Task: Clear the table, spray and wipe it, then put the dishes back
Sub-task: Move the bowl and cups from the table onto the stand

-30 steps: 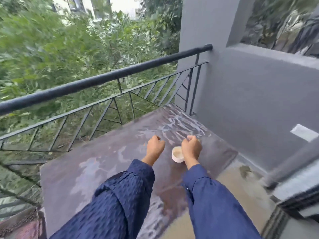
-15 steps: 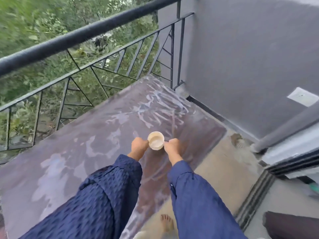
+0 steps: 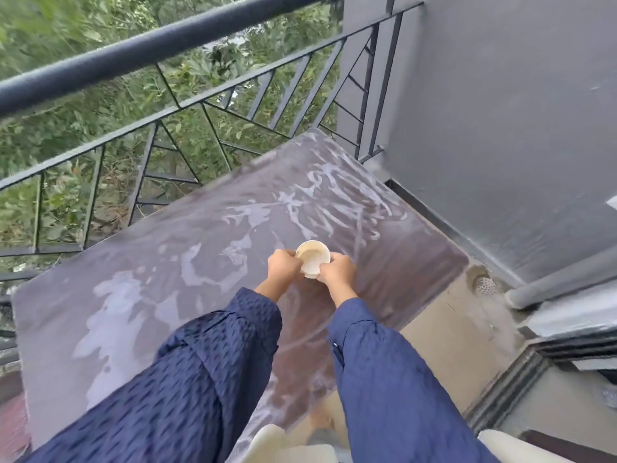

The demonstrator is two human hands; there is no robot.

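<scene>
A small cream cup (image 3: 313, 259) is held over the right part of the wet brown table (image 3: 140, 262). My left hand (image 3: 283, 268) grips its left side and my right hand (image 3: 336, 273) grips its right side, fingers curled round the rim. The cup's mouth tilts toward me and its inside looks pale. The tabletop shows white streaks and wet smears, heaviest toward the far right corner. Both arms are in dark blue sleeves.
A black metal railing (image 3: 160, 45) runs along the table's far side, with green foliage beyond. A grey wall (image 3: 500, 111) stands to the right. The tan floor has a round drain (image 3: 485, 286) by the wall, and a door sill lies at lower right.
My left hand has closed in and taken hold of the cup, which was held by the right hand alone. The view has tipped further down toward the table.
</scene>
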